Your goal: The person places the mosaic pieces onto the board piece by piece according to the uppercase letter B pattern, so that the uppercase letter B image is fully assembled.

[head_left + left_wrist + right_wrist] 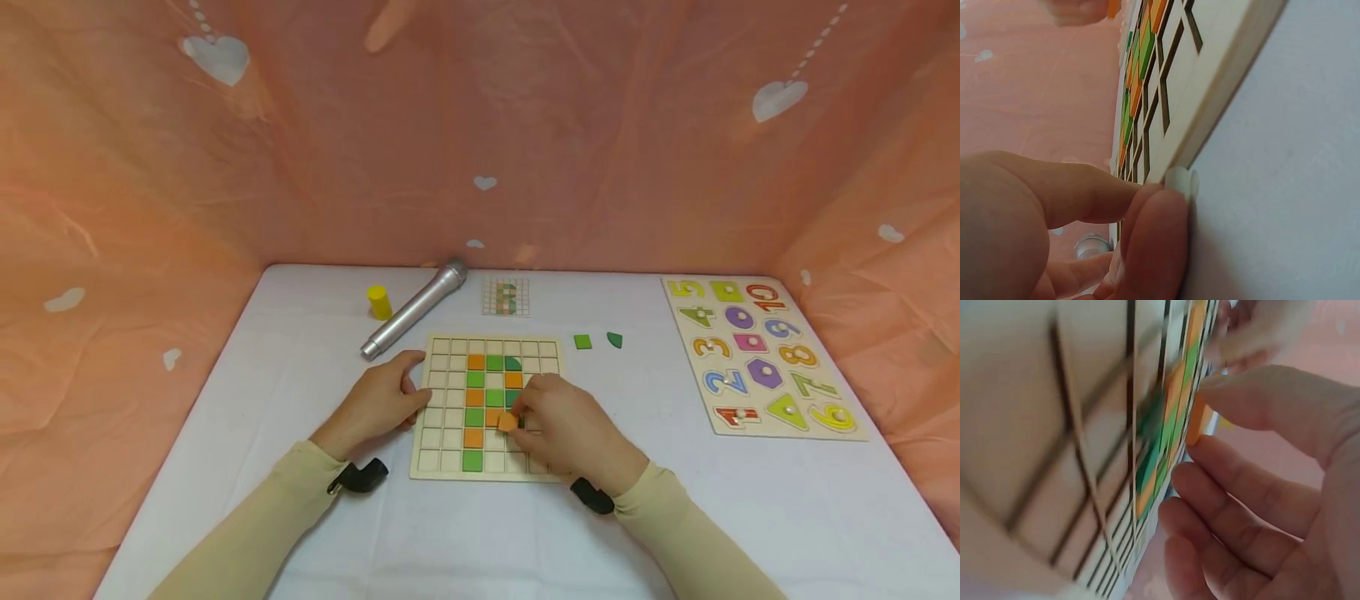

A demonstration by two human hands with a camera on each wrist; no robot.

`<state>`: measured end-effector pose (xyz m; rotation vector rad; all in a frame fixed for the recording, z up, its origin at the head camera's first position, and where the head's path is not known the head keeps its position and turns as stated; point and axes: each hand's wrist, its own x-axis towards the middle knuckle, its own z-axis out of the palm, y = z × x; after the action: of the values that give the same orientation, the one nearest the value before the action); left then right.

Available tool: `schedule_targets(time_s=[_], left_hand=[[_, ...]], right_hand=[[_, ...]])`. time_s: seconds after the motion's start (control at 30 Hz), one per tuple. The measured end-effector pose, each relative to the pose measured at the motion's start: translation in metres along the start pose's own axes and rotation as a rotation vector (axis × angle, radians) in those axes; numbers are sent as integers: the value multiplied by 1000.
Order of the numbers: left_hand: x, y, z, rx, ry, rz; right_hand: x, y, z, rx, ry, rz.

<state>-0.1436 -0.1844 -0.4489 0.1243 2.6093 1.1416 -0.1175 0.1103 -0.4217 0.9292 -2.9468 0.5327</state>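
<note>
A wooden grid board (429, 460) lies on the table, with orange, green and dark green tiles in several of its squares. At its left edge is my left hand (378, 400), thumb and index finger spread apart and touching the rim; the left wrist view shows these fingertips against the board's side (1210, 94). Over the right part of the grid, my right hand (566, 421) pinches an orange tile (507, 422) between thumb and index finger. That tile (1196, 422) is tilted just above the board in the right wrist view. My right hand covers some squares.
Beyond the board lie a silver microphone (414, 310), a yellow cylinder (380, 303) and a small pattern card (491, 298). A green square tile (582, 342) and a dark green quarter-round tile (615, 340) sit to the right. Farther right is a number puzzle board (720, 417).
</note>
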Motion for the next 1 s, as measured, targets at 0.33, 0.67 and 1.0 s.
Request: schedule_targets(time_s=[0.33,0.67,1.0], left_hand=[[1,-1,0,7,2,2],[1,-1,0,1,3,-7],[0,1,0,0,2,-9]], right_hand=[[-11,-21,11,14,-34,-100],[-14,-24,14,0,-53,-105],[-15,-26,16,-38,-68,-107]])
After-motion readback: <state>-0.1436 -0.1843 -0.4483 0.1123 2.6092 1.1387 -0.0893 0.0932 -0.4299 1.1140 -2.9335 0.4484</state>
